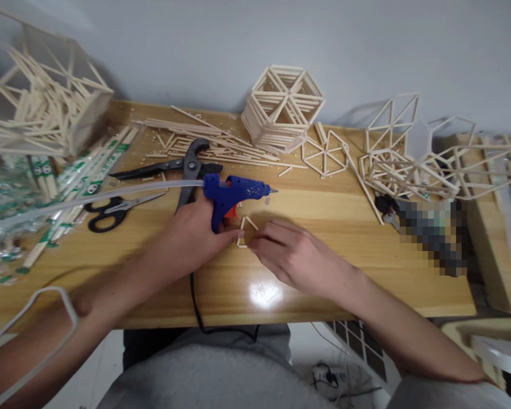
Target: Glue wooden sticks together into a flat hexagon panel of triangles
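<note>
My left hand [200, 230] is wrapped round a blue hot glue gun [234, 190], its nozzle pointing right over the table. A long whitish glue stick [170, 184] runs out of the gun's back. On the table between my hands lies a small frame of short wooden sticks [241, 232], partly outlining a hexagon. My left thumb reaches its left side. My right hand [287, 250] is closed at the frame's right side, fingertips pinched on it; the part under those fingers is hidden. The gun's orange trigger [231, 212] shows beside my left fingers.
Black scissors [111, 213] and dark cutters [191, 165] lie left. Loose sticks [204, 139] lie behind, near a stacked hexagonal lattice [287, 96]. A spoked hexagon [325, 154] and open stick frames [392, 153] sit right. Wrapped chopsticks [80, 182] and a stick-filled holder [46, 102] are left.
</note>
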The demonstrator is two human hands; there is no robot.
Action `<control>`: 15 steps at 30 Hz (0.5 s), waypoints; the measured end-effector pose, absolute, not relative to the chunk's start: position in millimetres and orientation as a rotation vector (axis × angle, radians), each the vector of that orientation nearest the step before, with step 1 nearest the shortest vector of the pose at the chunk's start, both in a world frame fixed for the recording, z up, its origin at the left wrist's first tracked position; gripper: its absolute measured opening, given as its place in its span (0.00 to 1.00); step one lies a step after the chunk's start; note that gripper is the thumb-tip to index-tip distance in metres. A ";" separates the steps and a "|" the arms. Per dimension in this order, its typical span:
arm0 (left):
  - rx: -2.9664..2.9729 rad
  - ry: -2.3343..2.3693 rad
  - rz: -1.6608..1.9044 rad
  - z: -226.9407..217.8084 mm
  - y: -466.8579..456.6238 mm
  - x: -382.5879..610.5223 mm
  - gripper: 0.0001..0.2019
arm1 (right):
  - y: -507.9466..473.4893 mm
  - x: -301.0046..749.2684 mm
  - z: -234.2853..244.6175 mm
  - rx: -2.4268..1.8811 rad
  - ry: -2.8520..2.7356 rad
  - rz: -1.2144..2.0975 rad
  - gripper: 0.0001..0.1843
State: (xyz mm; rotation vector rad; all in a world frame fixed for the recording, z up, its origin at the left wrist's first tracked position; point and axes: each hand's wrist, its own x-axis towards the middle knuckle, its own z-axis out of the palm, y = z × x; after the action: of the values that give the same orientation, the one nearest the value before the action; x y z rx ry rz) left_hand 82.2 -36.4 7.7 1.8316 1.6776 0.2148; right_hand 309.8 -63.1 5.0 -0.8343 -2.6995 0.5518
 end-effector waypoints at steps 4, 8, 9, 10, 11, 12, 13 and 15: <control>1.831 1.675 0.209 7.3 -36.7 82.2 0.19 | -63.1 309.2 4.9 -0.837 -2.700 0.541 0.13; 1.799 1.676 0.182 7.7 -37.0 82.3 0.18 | -63.1 309.2 5.3 -0.840 -2.697 0.537 0.13; 1.798 1.680 0.180 7.9 -37.0 82.4 0.18 | -63.1 309.3 5.3 -0.840 -2.697 0.538 0.13; 1.799 1.685 0.179 8.0 -36.9 82.5 0.19 | -63.0 309.4 5.2 -0.839 -2.697 0.539 0.13; 1.799 1.688 0.176 8.2 -36.8 82.6 0.19 | -63.0 309.4 5.0 -0.839 -2.696 0.541 0.13; 1.800 1.694 0.174 8.4 -36.7 82.8 0.19 | -62.9 309.3 4.8 -0.836 -2.695 0.544 0.13; 1.800 1.697 0.173 8.6 -36.7 82.9 0.19 | -62.8 309.2 4.6 -0.835 -2.692 0.544 0.13; 1.800 1.698 0.177 8.9 -36.7 83.0 0.20 | -62.6 308.9 4.3 -0.826 -2.683 0.541 0.13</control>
State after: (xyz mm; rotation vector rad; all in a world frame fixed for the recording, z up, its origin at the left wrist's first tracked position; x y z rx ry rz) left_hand 83.0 -36.7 8.9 1.7997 1.6982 0.1774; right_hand 308.9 -62.6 4.3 -0.8260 -2.6831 0.5412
